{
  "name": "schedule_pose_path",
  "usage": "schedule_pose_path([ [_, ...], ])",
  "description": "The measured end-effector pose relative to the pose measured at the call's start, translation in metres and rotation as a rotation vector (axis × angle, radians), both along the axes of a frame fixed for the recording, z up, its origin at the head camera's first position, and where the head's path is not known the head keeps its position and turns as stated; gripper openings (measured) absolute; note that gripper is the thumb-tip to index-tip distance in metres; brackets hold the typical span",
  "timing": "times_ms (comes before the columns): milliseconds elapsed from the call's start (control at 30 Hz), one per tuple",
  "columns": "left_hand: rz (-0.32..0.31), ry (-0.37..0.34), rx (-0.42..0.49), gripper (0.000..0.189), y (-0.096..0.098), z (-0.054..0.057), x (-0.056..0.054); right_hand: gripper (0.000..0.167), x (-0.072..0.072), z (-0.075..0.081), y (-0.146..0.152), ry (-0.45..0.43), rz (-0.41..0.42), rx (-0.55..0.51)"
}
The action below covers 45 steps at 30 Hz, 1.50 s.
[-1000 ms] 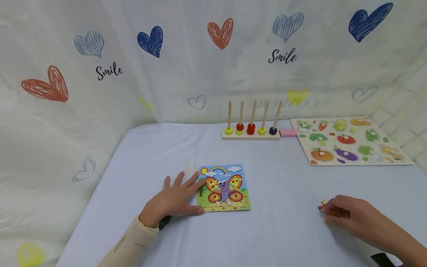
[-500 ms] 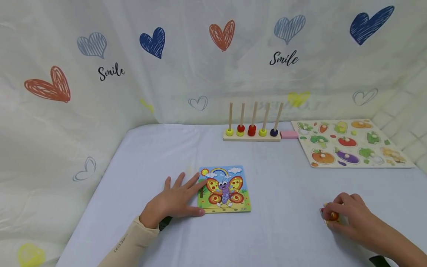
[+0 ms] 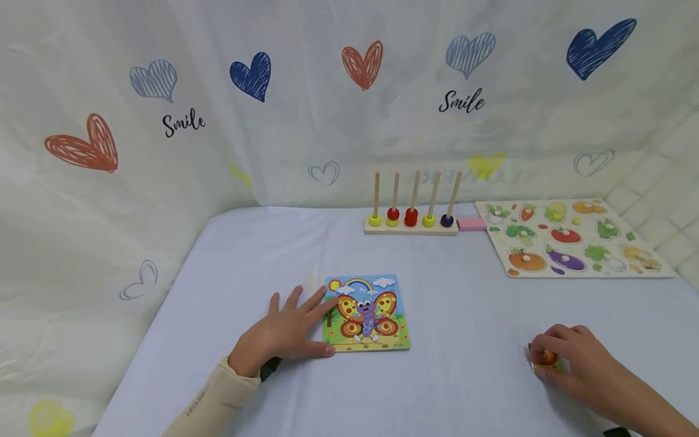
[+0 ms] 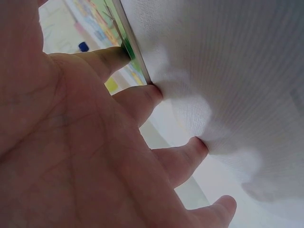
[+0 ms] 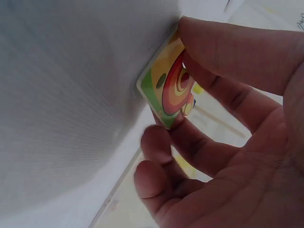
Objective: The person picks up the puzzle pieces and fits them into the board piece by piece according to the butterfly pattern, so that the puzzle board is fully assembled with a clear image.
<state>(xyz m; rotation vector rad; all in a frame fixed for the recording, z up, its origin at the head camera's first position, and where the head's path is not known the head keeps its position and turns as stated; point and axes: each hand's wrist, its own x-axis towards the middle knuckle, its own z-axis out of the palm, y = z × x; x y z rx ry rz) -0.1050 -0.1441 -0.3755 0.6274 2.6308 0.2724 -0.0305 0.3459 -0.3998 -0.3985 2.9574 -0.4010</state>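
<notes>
A square butterfly puzzle [image 3: 369,315] lies flat on the white-covered table in the middle of the head view. My left hand [image 3: 286,331] rests at its left side with fingers spread; the index fingertip overlaps the picture and the thumb is at the lower left corner. In the left wrist view two fingers [image 4: 137,99] reach the board's edge and others touch the cloth. To the right, my right hand [image 3: 581,358] pinches a small puzzle piece [image 5: 171,90] with a red and orange swirl on yellow and green. The fingers partly cover the piece, which is tilted close over the cloth.
Along the back stands a wooden bead abacus [image 3: 411,230] with upright pegs. A pink block [image 3: 472,225] sits between it and a vegetable peg puzzle board [image 3: 576,243] at the back right. A white curtain [image 3: 306,121] printed with hearts hangs behind the table.
My right hand has shifted slightly toward me, and the piece has turned between its fingers, showing the swirl. The left hand stays on the puzzle. The head view has tilted slightly.
</notes>
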Motion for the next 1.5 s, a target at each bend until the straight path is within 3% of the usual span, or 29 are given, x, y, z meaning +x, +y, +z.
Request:
schedule_pose_path([
  [233, 0.004, 0.003, 0.0, 0.092, -0.002, 0.0, 0.0, 0.041, -0.003, 0.003, -0.004, -0.097, -0.056, -0.034],
  [367, 0.001, 0.006, -0.002, 0.092, -0.002, 0.0, -0.001, 0.046, -0.001, 0.006, -0.005, -0.059, -0.063, -0.044],
  [500, -0.003, 0.006, -0.01, 0.092, -0.002, -0.001, -0.001, 0.038, 0.001, 0.005, -0.004, 0.014, -0.024, -0.088],
  [667, -0.002, 0.009, -0.02, 0.092, -0.002, -0.002, -0.001, 0.033, -0.005, 0.011, -0.008, -0.005, 0.006, -0.152],
  [867, -0.004, 0.013, -0.031, 0.092, -0.001, -0.003, -0.003, 0.031, -0.012, 0.019, -0.028, 0.011, 0.063, -0.276],
  [1133, -0.006, 0.013, -0.017, 0.091, 0.002, -0.001, -0.008, 0.028, -0.025, 0.03, -0.061, -0.054, 0.042, -0.391],
  [1500, -0.007, 0.027, -0.028, 0.092, 0.001, -0.004, -0.001, 0.03, -0.038, 0.029, -0.105, -0.073, 0.055, -0.534],
])
